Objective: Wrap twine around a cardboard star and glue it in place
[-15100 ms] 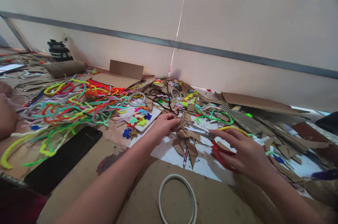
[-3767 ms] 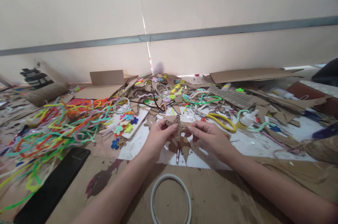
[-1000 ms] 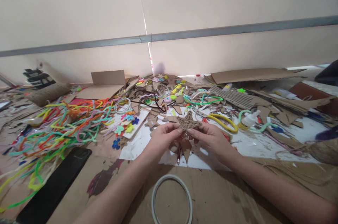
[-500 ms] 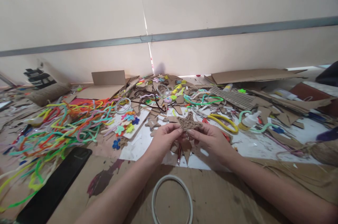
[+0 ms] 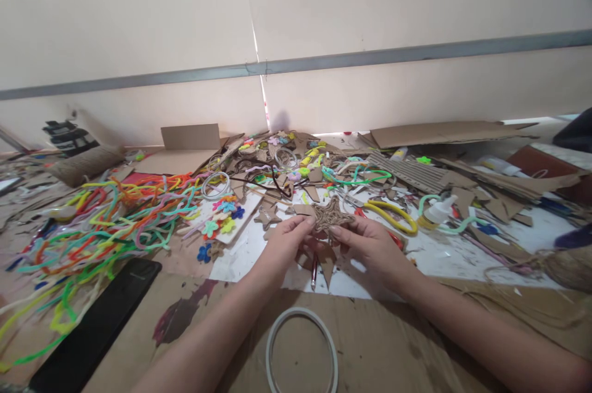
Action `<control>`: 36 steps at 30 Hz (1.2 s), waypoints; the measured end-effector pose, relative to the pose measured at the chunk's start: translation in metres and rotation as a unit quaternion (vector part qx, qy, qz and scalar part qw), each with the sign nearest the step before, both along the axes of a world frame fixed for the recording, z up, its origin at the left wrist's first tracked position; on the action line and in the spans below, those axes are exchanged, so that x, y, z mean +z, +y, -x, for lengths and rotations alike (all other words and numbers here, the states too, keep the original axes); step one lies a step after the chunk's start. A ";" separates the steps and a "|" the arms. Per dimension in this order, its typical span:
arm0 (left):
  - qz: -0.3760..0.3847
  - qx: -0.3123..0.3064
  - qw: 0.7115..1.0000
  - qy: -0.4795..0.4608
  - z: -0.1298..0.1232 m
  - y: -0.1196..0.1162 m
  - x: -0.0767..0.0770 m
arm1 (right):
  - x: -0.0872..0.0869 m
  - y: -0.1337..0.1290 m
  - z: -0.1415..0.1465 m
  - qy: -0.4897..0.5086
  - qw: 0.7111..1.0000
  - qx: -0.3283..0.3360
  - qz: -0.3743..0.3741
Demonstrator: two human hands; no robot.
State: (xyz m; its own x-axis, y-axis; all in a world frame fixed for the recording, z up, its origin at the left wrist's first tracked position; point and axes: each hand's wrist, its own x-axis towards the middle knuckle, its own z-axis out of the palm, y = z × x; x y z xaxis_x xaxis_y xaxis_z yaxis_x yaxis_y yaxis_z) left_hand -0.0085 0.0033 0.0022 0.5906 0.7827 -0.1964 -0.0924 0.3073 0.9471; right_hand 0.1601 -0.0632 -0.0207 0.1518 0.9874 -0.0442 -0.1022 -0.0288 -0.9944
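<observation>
Between my two hands is a small star covered with brown twine (image 5: 332, 218), held up above the table. My left hand (image 5: 290, 240) pinches its left side between thumb and fingers. Closed on the lower right part of the star is my right hand (image 5: 366, 244), its thumb lying on the front. Beneath the star lie a pointed cardboard piece (image 5: 327, 264) and a dark red pencil (image 5: 314, 271). Yellow-handled scissors (image 5: 388, 213) rest just beyond my right hand. A plain cardboard star (image 5: 267, 218) lies beyond my left hand.
A white ring (image 5: 301, 311) lies nearest me. To the left are tangled pipe cleaners (image 5: 139, 214), felt flowers (image 5: 211, 229) and a black phone (image 5: 97, 325). A glue bottle (image 5: 437, 210) and a twine ball (image 5: 568, 268) stand right. Cardboard scraps (image 5: 407, 172) pile up along the wall.
My left thumb has shifted up along the star's left side, and the star shows a little more of its face. Both hands keep their hold; the rest is unchanged.
</observation>
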 end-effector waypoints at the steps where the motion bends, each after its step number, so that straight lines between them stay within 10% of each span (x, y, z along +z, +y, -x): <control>1: -0.005 0.003 1.000 0.001 0.000 0.000 -0.001 | -0.001 0.000 -0.001 0.002 1.000 -0.002 0.004; 36: -0.107 -0.048 0.989 0.095 0.002 0.000 -0.008 | 0.007 0.001 -0.004 -0.076 0.996 -0.019 -0.040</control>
State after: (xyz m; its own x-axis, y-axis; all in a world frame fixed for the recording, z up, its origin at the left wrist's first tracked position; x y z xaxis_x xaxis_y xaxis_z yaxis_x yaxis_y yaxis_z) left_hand -0.0107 0.0033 -0.0055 0.6322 0.7607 -0.1469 0.1133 0.0968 0.9888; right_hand 0.1640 -0.0618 -0.0134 0.1880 0.9803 0.0613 0.0501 0.0527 -0.9974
